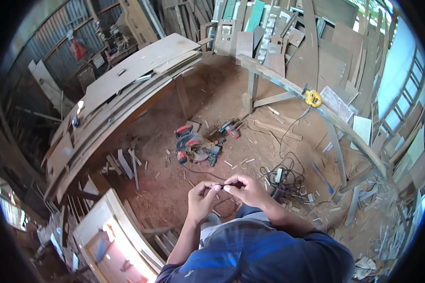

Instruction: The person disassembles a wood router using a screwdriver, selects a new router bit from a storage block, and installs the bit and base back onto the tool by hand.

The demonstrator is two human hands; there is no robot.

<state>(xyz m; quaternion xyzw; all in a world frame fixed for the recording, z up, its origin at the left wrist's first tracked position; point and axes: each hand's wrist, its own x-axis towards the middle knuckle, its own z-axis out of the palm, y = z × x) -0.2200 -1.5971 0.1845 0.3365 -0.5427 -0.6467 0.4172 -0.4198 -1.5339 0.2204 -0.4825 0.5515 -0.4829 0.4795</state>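
In front of my body, my left hand [204,199] and my right hand [245,189] meet, thumbs and fingers pinched together. Between the fingertips is a small dark thing [221,186], too small to name, which both hands seem to grip. Below them on the dirt floor lies a red and black miter saw [193,146]. Its dark cord [200,172] runs along the ground towards the spot under my hands. A smaller red power tool [230,129] lies beside the saw.
A long workbench [141,61] with stacked boards stands left. At right, a yellow power tool [312,97] rests on a wooden beam [283,81]. Tangled cables [288,177] and wood scraps cover the floor. A framed wooden panel [92,226] leans lower left; planks [340,52] line the back.
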